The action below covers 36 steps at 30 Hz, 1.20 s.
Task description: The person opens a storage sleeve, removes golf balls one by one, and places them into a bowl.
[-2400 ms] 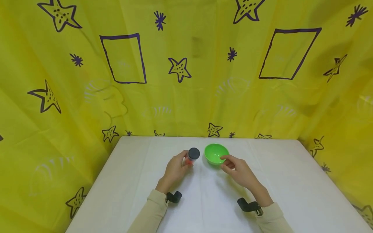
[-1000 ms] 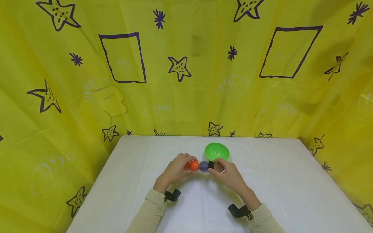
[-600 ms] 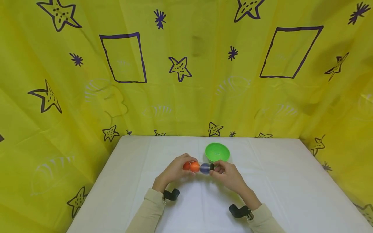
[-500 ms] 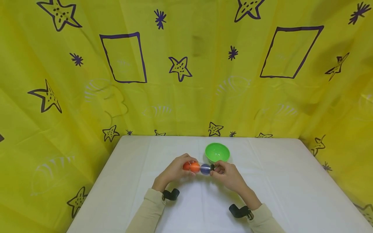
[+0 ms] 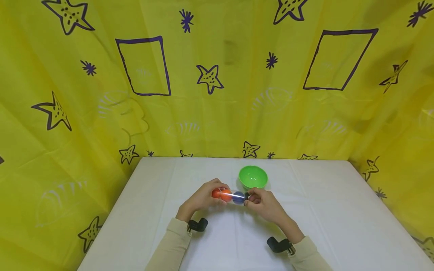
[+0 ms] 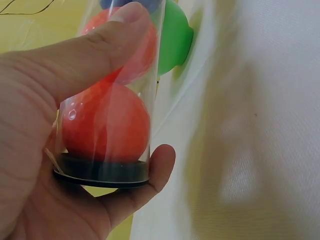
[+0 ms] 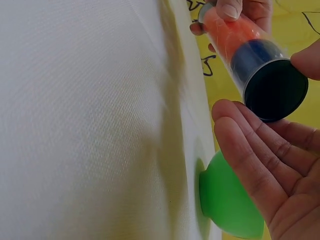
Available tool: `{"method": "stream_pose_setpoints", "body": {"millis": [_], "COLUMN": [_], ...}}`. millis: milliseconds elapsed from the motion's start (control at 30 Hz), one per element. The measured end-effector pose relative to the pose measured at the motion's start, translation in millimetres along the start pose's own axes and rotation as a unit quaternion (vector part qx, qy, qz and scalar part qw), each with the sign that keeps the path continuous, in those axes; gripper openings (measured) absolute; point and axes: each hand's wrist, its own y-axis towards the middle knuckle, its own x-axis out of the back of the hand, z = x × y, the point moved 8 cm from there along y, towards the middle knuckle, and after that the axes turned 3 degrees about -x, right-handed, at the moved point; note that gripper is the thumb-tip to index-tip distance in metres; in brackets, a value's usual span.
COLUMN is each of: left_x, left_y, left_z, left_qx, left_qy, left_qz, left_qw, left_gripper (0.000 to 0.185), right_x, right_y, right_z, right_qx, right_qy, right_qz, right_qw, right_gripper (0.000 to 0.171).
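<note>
Clear plastic tube (image 5: 232,196): in front of green plastic bowl (image 5: 253,177); likely light, slippery; hold ends.
Left hand (image 5: 204,194): curled round.
Right hand (image 5: 266,204): pinching end.

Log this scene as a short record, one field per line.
Container: clear tube, held sideways above the white table
Contents: two reddish balls and one blue ball, in a row
Left hand: grips the tube around the reddish balls' end
Right hand: pinches the black cap at the blue ball's end
Nearby: green bowl, upright on the white table
Backdrop: yellow patterned curtain
</note>
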Motion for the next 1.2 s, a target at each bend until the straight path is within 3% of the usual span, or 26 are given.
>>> {"method": "stream_pose_setpoints", "body": {"millis": [433,667,867,1200], "left_x": [0.4,5.6,7.5,9.2], "left_y": [-2.9,-6.0,-6.7,-6.9], "left_z": [9.4,12.0,11.5,12.0], "left_qx": [0.024,0.03,0.036,0.046], "left_qy": [-0.001,0.002,-0.012,-0.013], "left_qz": [0.007,-0.003,-0.008,-0.014], "left_qw": [0.9997,0.9995,0.9992,0.9987], "left_gripper": [0.044,0.044,0.044,0.049], "right_x": [0.6,1.7,-3.3,-4.4], "right_y": [-1.0,-3.2,-1.6,-3.5], "right_z": [-0.1,0.5,-12.0,-21.9], "right_qx": [0.011,-0.009,-0.031,-0.027], "right_qy": [0.013,0.049,0.02,-0.043], "right_qz": [0.009,0.022,0.058,0.09], "right_qw": [1.0,0.999,0.998,0.995], "right_gripper": [0.028,0.035,0.042,0.041]}}
